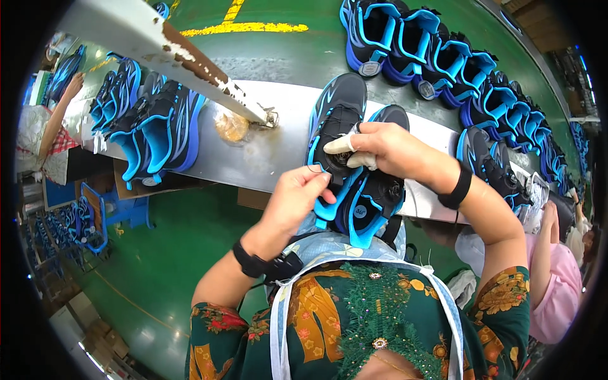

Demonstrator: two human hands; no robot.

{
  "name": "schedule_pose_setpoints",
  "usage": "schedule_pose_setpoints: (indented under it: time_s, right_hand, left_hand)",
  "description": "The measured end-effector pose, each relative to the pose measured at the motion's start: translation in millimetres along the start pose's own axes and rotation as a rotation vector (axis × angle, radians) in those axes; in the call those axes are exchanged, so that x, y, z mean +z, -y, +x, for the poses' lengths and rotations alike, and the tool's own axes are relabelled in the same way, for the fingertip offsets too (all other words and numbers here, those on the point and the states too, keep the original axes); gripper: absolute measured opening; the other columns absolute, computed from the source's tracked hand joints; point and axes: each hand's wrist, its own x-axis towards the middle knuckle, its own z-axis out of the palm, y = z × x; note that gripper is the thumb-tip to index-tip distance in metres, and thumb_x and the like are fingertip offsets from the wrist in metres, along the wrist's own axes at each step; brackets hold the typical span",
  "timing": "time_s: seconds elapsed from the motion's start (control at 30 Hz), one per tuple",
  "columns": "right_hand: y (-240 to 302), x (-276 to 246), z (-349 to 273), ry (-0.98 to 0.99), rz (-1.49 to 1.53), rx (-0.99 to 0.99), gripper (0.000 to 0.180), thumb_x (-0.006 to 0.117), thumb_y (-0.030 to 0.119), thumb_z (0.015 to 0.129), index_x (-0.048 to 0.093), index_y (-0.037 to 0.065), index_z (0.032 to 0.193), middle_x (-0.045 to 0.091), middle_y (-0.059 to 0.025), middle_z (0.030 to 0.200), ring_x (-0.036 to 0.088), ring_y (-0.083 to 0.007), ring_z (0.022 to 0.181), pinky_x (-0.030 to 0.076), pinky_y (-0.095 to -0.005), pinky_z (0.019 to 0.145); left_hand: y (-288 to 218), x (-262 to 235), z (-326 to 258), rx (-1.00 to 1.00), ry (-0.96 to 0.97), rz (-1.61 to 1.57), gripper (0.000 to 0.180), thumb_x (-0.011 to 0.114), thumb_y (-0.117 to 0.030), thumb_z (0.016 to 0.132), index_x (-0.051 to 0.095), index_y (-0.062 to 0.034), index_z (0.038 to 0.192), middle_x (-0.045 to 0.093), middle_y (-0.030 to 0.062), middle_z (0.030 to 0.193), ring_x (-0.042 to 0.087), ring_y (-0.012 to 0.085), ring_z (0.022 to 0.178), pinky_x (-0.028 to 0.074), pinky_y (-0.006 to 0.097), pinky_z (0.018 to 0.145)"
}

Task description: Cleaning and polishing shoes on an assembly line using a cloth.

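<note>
A black and blue sneaker (342, 101) lies toe away from me at the edge of the metal bench, with a round dial on its tongue. Beside it on the right rests a matching sneaker (384, 187), its blue-lined opening toward me. My left hand (296, 197) is closed in a pinch at the collar of the first shoe, on what looks like a thin dark cord. Over that shoe's tongue curls my right hand (380, 147), pale covers on its fingertips, gripping near the dial. The fingers partly hide the dial.
A rusty white post (190, 63) slants down to the bench (278, 104). Several sneakers (155, 130) stand on the bench at left; a long row of sneakers (418, 47) lines the far right. Co-workers sit at both sides. A blue cart (95, 218) stands at lower left.
</note>
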Motion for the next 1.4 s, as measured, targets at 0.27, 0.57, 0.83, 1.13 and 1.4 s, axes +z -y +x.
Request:
schedule_pose_setpoints:
  time_s: [0.27, 0.57, 0.83, 1.13, 1.4]
  right_hand:
    - [7, -12, -26, -0.176, -0.099, 0.225, 0.029, 0.072, 0.030, 0.083, 0.068, 0.005, 0.096, 0.063, -0.0169, 0.077, 0.064, -0.0347, 0.073, 0.051, -0.0424, 0.067]
    - [46, 41, -106, -0.400, -0.328, 0.268, 0.035, 0.076, 0.024, 0.076, 0.067, 0.011, 0.107, 0.052, -0.0109, 0.076, 0.057, -0.0325, 0.074, 0.046, -0.0422, 0.066]
    - [64, 55, -104, -0.467, -0.331, 0.306, 0.025, 0.074, 0.020, 0.076, 0.063, 0.014, 0.098, 0.054, -0.0076, 0.076, 0.055, -0.0296, 0.076, 0.044, -0.0418, 0.071]
    - [56, 52, -107, -0.486, -0.326, 0.390, 0.049, 0.080, 0.027, 0.071, 0.064, 0.013, 0.115, 0.054, -0.0102, 0.083, 0.051, -0.0296, 0.077, 0.042, -0.0383, 0.066]
    - [57, 55, -105, -0.515, -0.357, 0.361, 0.043, 0.082, 0.031, 0.067, 0.068, 0.011, 0.101, 0.046, -0.0063, 0.072, 0.046, -0.0268, 0.073, 0.035, -0.0375, 0.069]
  left_hand:
    - [11, 14, -14, 0.669, -0.105, 0.860, 0.018, 0.062, -0.017, 0.091, 0.066, -0.0009, 0.098, 0.063, 0.0129, 0.083, 0.057, 0.0228, 0.071, 0.044, 0.034, 0.064]
    - [-57, 14, -14, 0.981, -0.286, 0.996, 0.017, 0.066, -0.007, 0.081, 0.068, -0.0041, 0.098, 0.064, 0.0120, 0.098, 0.058, 0.0287, 0.094, 0.047, 0.036, 0.082]
    - [-22, 7, 21, 0.929, 0.013, 1.065, 0.027, 0.073, -0.006, 0.073, 0.066, -0.0039, 0.099, 0.061, 0.0102, 0.096, 0.055, 0.0307, 0.098, 0.044, 0.037, 0.086]
    - [-25, 5, 32, 0.761, 0.145, 0.865, 0.045, 0.067, -0.004, 0.078, 0.060, -0.0049, 0.122, 0.061, 0.0076, 0.113, 0.052, 0.0195, 0.113, 0.038, 0.027, 0.089]
    - [-26, -2, 27, 0.776, 0.089, 0.917, 0.049, 0.063, -0.001, 0.079, 0.057, -0.0035, 0.128, 0.058, 0.0065, 0.114, 0.055, 0.0155, 0.106, 0.038, 0.027, 0.088]
